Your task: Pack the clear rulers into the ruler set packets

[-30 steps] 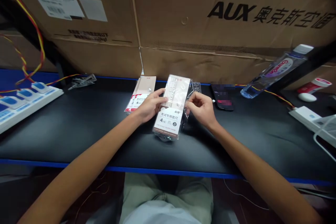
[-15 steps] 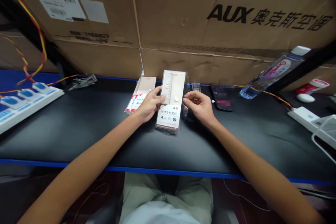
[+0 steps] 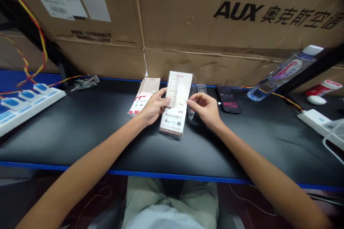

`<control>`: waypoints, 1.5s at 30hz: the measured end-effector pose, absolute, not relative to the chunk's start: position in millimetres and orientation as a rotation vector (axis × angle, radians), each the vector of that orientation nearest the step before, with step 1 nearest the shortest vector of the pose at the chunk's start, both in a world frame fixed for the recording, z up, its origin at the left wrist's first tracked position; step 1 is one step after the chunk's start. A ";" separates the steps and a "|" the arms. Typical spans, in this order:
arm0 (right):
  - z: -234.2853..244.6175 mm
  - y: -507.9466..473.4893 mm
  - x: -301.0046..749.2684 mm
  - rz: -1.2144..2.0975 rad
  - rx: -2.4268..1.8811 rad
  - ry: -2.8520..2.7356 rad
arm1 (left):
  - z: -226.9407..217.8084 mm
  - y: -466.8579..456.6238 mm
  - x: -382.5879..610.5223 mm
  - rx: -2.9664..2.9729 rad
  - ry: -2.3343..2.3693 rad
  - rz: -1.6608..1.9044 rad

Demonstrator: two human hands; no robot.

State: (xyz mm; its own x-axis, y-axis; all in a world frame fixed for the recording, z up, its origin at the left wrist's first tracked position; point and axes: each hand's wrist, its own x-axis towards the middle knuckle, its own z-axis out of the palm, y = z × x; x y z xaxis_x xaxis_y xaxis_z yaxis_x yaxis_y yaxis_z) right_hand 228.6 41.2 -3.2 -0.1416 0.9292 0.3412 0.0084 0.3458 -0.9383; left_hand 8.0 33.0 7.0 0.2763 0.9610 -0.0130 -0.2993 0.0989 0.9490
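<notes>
Left hand (image 3: 153, 107) and right hand (image 3: 205, 109) each pinch one long edge of the ruler pack (image 3: 174, 112), so it stands tilted, label readable (matching pack (image 3: 142, 96) lies just left).

I count two ruler packs: the held pack (image 3: 176, 109), and a flat pack (image 3: 143, 96) at its ten o'clock. Two power strips: the left strip (image 3: 32, 105) at nine, the right strip (image 3: 311, 118) at three. One phone (image 3: 228, 98), one bottle (image 3: 285, 73), one mouse (image 3: 316, 100).
</notes>
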 end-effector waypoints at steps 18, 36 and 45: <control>-13.8 34.6 220.8 1.000 -1.093 -1.480 | 14.7 17.0 23.4 1.279 0.827 1.048; 14.9 37.8 234.1 1.136 -1.129 -1.411 | 21.5 26.6 5.6 1.266 0.776 1.021; 14.9 37.1 235.8 1.043 -1.173 -1.437 | 13.1 30.1 8.0 1.499 0.939 1.067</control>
